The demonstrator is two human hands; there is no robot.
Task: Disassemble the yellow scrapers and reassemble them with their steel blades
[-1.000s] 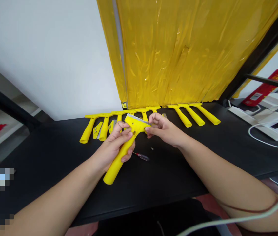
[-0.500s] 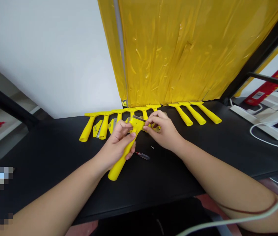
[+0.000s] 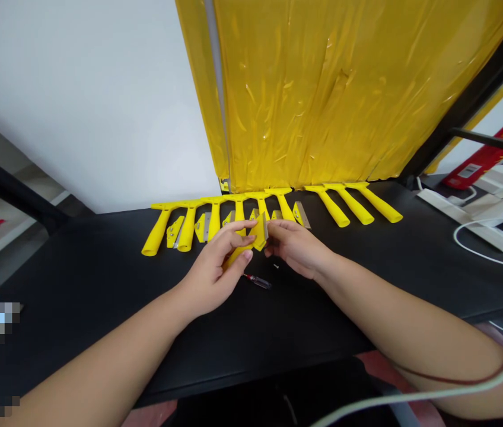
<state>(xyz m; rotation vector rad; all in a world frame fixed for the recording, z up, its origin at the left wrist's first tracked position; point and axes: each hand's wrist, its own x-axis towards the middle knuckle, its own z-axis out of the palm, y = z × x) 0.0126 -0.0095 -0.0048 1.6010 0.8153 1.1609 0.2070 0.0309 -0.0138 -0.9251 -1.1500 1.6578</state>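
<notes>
My left hand [image 3: 216,270] is wrapped round the handle of a yellow scraper [image 3: 259,232], whose head with its metal blade points up and to the right. Fingers of my right hand [image 3: 293,246] are bent at the blade side of that head; whether they pinch a small part is hidden. Below the hands a small screwdriver [image 3: 258,281] lies on the black table [image 3: 251,344], and a tiny screw [image 3: 276,266] sits just above and right of it. Behind, several yellow handles [image 3: 158,231] stand in a row, with yellow blade pieces [image 3: 302,214] among them.
Three more yellow handles [image 3: 353,204] lie at the back right. White power strips [image 3: 469,222] with cables and a red package [image 3: 478,157] are at the far right. A pale cable [image 3: 411,397] crosses the lower right. Yellow film [image 3: 314,95] hangs behind the table.
The held scraper has been turned, so its head now faces right and its handle is mostly hidden by my left hand. My right hand has dropped slightly and rotated beside the blade.
</notes>
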